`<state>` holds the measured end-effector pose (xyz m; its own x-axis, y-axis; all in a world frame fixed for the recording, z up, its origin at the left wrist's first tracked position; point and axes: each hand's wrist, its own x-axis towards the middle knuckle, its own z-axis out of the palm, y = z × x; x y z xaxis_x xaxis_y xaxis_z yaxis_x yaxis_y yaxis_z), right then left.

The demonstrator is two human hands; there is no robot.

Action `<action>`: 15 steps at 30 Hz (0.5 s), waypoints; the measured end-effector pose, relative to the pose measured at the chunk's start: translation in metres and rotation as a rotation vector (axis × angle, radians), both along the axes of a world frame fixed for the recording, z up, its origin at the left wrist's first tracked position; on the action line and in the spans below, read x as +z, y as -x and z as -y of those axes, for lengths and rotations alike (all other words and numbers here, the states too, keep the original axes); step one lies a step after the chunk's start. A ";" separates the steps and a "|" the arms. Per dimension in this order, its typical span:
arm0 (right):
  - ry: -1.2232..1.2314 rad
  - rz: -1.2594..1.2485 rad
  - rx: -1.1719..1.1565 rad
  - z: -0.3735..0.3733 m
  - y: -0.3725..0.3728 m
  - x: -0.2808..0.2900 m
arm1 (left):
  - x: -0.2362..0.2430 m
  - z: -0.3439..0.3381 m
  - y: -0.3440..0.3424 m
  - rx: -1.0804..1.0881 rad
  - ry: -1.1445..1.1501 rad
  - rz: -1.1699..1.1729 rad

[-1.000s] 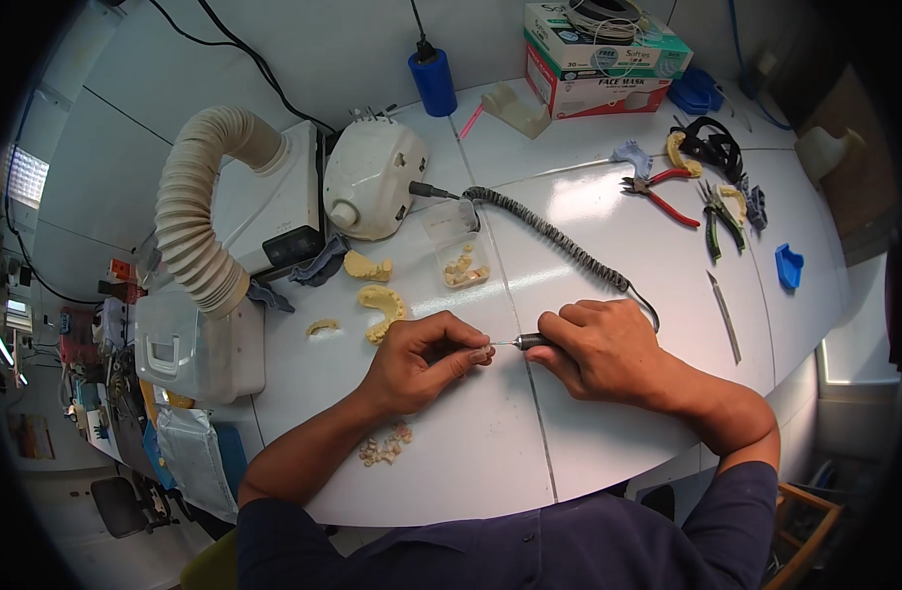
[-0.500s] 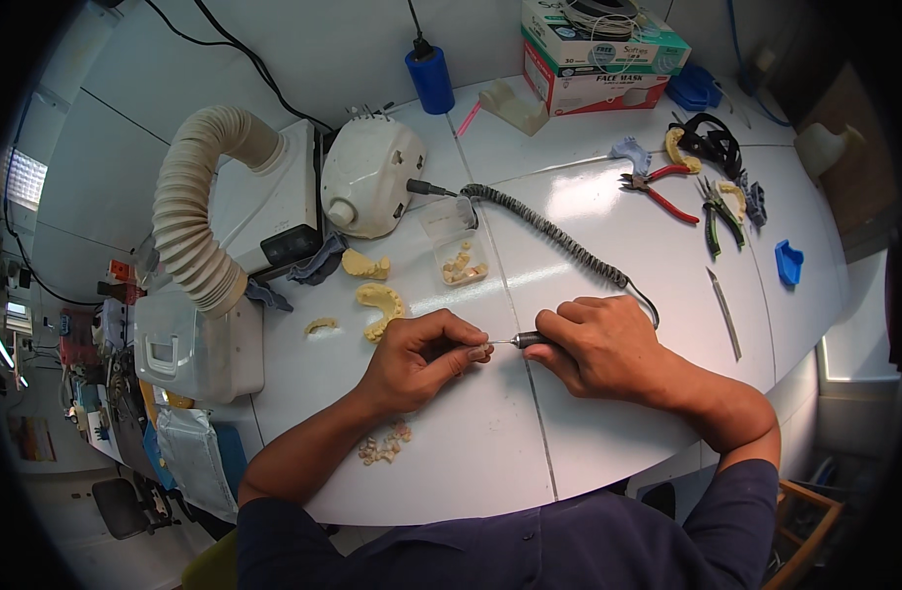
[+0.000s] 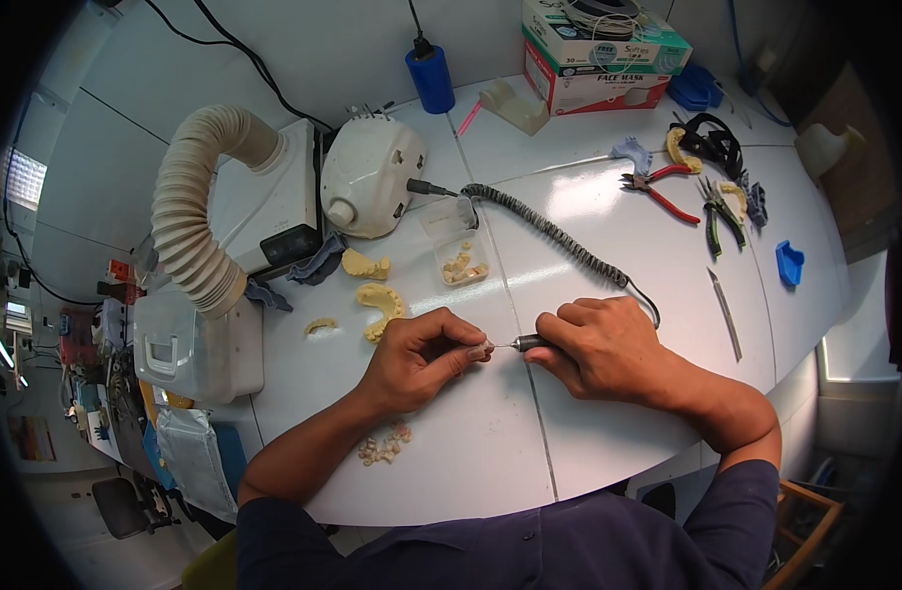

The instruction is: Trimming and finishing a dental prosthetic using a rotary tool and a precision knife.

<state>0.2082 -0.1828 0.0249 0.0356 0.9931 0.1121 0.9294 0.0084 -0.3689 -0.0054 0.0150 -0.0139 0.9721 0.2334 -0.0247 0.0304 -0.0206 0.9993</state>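
Observation:
Over the white table, my right hand is closed around a dark rotary handpiece. Its thin bur points left and meets a small tooth-coloured piece. That piece, mostly covered by fingers, is pinched between the thumb and fingertips of my left hand; it looks like an artificial tooth. A coiled cord runs from the handpiece toward a white control unit. Near my left forearm lies a pile of small tooth-like pieces.
Yellow dental casts and a clear box of small pieces lie beyond my left hand. A ribbed hose arches at left. Red-handled cutters, green-black pliers, a metal knife and a blue tray lie at right.
The handpiece's tip has dipped very slightly toward me against the small piece. Both hands keep nearly the same place and grip.

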 end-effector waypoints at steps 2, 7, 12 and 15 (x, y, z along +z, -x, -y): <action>0.002 -0.002 -0.001 0.000 0.000 0.001 | -0.001 0.000 0.000 0.000 0.003 -0.002; 0.012 -0.004 -0.015 0.000 0.000 -0.002 | -0.002 0.001 0.000 0.007 0.006 0.019; 0.009 -0.004 -0.001 0.000 0.000 -0.001 | -0.001 0.001 0.000 0.012 0.017 0.007; 0.010 0.001 -0.007 0.000 0.000 -0.001 | 0.000 0.001 0.000 0.006 0.013 0.007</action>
